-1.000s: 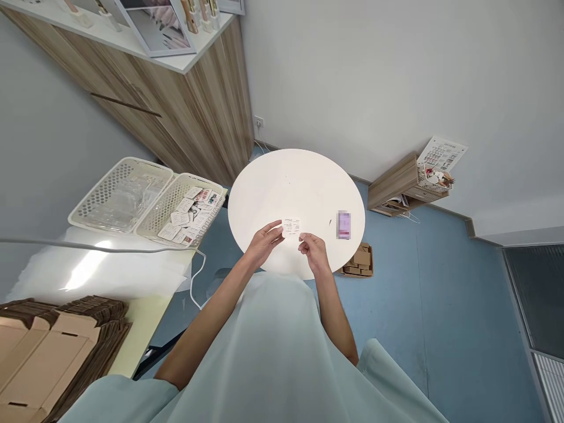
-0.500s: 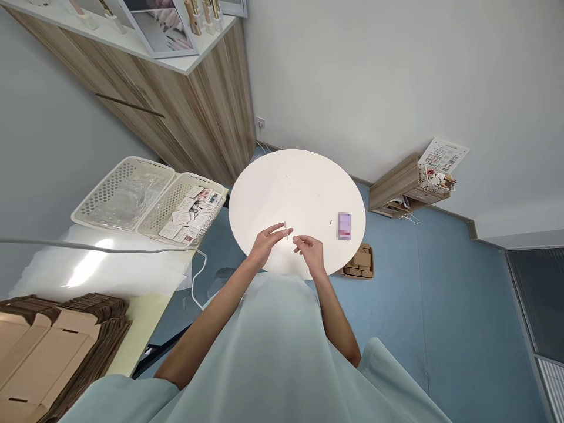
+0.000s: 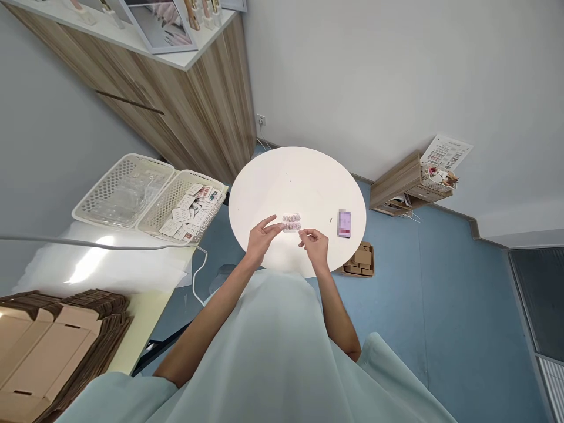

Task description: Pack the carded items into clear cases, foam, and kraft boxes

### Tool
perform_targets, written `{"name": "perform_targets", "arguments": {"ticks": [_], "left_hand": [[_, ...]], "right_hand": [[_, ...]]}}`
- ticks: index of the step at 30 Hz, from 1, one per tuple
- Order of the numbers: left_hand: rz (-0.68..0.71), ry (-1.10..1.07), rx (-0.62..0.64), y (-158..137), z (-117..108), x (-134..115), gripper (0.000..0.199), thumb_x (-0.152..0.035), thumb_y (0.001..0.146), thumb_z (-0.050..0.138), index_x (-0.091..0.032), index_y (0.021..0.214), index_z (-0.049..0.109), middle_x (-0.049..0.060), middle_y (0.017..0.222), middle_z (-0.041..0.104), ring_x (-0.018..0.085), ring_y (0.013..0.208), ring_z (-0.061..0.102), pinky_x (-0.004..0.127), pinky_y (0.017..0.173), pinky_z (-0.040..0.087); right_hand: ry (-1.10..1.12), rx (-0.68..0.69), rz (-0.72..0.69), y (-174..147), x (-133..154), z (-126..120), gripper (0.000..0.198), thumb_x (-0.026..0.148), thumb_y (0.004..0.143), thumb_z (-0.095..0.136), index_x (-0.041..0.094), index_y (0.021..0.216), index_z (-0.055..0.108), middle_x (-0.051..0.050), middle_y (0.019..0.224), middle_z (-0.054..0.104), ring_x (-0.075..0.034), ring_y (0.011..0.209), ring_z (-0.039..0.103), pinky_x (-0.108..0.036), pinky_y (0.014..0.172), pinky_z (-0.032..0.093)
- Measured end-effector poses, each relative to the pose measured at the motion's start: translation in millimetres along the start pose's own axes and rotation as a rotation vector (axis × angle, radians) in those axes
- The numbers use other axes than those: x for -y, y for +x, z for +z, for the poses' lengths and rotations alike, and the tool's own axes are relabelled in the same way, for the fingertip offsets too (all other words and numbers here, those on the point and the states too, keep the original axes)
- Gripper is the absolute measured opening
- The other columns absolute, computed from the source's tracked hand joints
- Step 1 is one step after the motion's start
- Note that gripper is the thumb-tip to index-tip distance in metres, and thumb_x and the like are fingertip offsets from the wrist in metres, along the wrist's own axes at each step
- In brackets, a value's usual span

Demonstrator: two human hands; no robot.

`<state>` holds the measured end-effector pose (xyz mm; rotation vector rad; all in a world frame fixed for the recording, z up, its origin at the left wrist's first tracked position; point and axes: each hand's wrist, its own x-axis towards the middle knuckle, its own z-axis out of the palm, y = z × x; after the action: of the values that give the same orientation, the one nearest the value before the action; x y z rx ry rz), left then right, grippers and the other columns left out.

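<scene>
A small clear tray of press-on nails, two rows of pinkish nails, faces up above the near half of the round white table. My left hand grips it at the left edge, with one finger stretched out beside it. At the near right corner, my right hand pinches the tray between thumb and fingertips. A phone with a blurred purple screen lies on the table to the right, and a tiny dark item is beside it.
Two white baskets, one with cards and one with clear plastic packs, stand at left. Flat cardboard boxes are stacked in front of them, with a grey cable crossing above. A carton of small boxes sits on the floor at right.
The nail tray was edge-on at my left fingers and now lies face up. My right fingers, apart from it before, have come to its near right corner.
</scene>
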<state>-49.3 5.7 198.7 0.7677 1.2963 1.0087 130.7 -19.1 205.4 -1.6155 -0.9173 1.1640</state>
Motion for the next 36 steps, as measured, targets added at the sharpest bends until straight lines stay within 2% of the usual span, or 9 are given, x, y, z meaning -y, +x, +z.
{"name": "perform_targets", "arguments": {"ticks": [5, 12, 18, 21, 24, 26, 28, 31, 36], "left_hand": [[0.020, 0.023, 0.029, 1, 2, -5, 0.077, -0.062, 0.070, 0.095, -0.020, 0.131, 0.077, 0.013, 0.106, 0.085, 0.035, 0.114, 0.075, 0.053, 0.113, 0.049], [0.008, 0.057, 0.046, 4, 4, -5, 0.068, -0.060, 0.071, 0.094, -0.020, 0.124, 0.080, 0.012, 0.104, 0.085, 0.033, 0.108, 0.076, 0.051, 0.109, 0.052], [0.008, 0.122, 0.064, 5, 9, -5, 0.066, -0.062, 0.071, 0.092, -0.021, 0.122, 0.081, 0.010, 0.095, 0.083, 0.033, 0.107, 0.075, 0.048, 0.103, 0.053], [-0.033, 0.144, 0.049, 7, 8, -8, 0.059, -0.071, 0.072, 0.089, -0.021, 0.103, 0.084, 0.011, 0.094, 0.081, 0.031, 0.100, 0.074, 0.045, 0.100, 0.054], [-0.166, 0.150, 0.108, 9, 5, -12, 0.069, -0.087, 0.079, 0.072, -0.019, 0.077, 0.080, 0.013, 0.088, 0.077, 0.026, 0.081, 0.070, 0.043, 0.090, 0.057], [-0.242, 0.114, 0.183, 10, 3, -14, 0.075, -0.091, 0.080, 0.066, -0.018, 0.074, 0.080, 0.014, 0.086, 0.076, 0.023, 0.074, 0.065, 0.042, 0.085, 0.057], [-0.257, 0.078, 0.243, 10, 3, -17, 0.070, -0.087, 0.077, 0.073, -0.018, 0.077, 0.081, 0.013, 0.087, 0.076, 0.021, 0.073, 0.063, 0.040, 0.084, 0.057], [-0.192, 0.099, 0.284, 9, 6, -20, 0.054, -0.072, 0.070, 0.087, -0.019, 0.075, 0.079, 0.008, 0.078, 0.071, 0.020, 0.075, 0.062, 0.037, 0.083, 0.056], [-0.024, 0.288, 0.218, 6, 8, -22, 0.051, -0.069, 0.073, 0.085, -0.022, 0.062, 0.069, 0.003, 0.067, 0.064, 0.019, 0.072, 0.057, 0.032, 0.070, 0.047]], "right_hand": [[0.133, 0.052, 0.074, 10, -4, -12, 0.025, 0.045, 0.078, 0.083, 0.022, 0.076, 0.075, -0.002, 0.078, 0.073, -0.014, 0.059, 0.062, -0.030, 0.058, 0.043], [0.031, 0.107, 0.047, 16, -4, -21, 0.035, 0.055, 0.077, 0.087, 0.023, 0.088, 0.077, 0.002, 0.064, 0.067, -0.019, 0.065, 0.068, -0.030, 0.060, 0.044], [-0.005, 0.151, 0.010, 27, 5, -29, 0.048, 0.067, 0.077, 0.087, 0.022, 0.092, 0.078, 0.002, 0.059, 0.063, -0.016, 0.056, 0.055, -0.031, 0.058, 0.038], [-0.028, 0.171, -0.022, 28, 7, -30, 0.048, 0.069, 0.079, 0.085, 0.023, 0.092, 0.077, 0.003, 0.058, 0.059, -0.016, 0.056, 0.055, -0.031, 0.058, 0.039], [-0.056, 0.201, -0.129, 28, 8, -30, 0.045, 0.068, 0.079, 0.086, 0.025, 0.089, 0.078, -0.001, 0.080, 0.069, -0.016, 0.063, 0.060, -0.031, 0.060, 0.044], [-0.082, 0.249, -0.219, 27, 8, -30, 0.039, 0.064, 0.081, 0.086, 0.026, 0.089, 0.081, -0.004, 0.101, 0.073, -0.015, 0.071, 0.063, -0.032, 0.064, 0.049], [-0.123, 0.289, -0.268, 27, 8, -31, 0.031, 0.058, 0.084, 0.086, 0.028, 0.093, 0.085, -0.005, 0.111, 0.071, -0.015, 0.078, 0.064, -0.031, 0.067, 0.051], [-0.185, 0.302, -0.284, 26, 8, -34, 0.025, 0.052, 0.088, 0.082, 0.030, 0.097, 0.086, -0.006, 0.121, 0.071, -0.014, 0.080, 0.065, -0.031, 0.067, 0.052], [-0.188, 0.288, -0.299, 23, 16, -41, 0.026, 0.047, 0.096, 0.071, 0.029, 0.112, 0.081, -0.007, 0.144, 0.070, -0.015, 0.084, 0.071, -0.033, 0.076, 0.058]]}}
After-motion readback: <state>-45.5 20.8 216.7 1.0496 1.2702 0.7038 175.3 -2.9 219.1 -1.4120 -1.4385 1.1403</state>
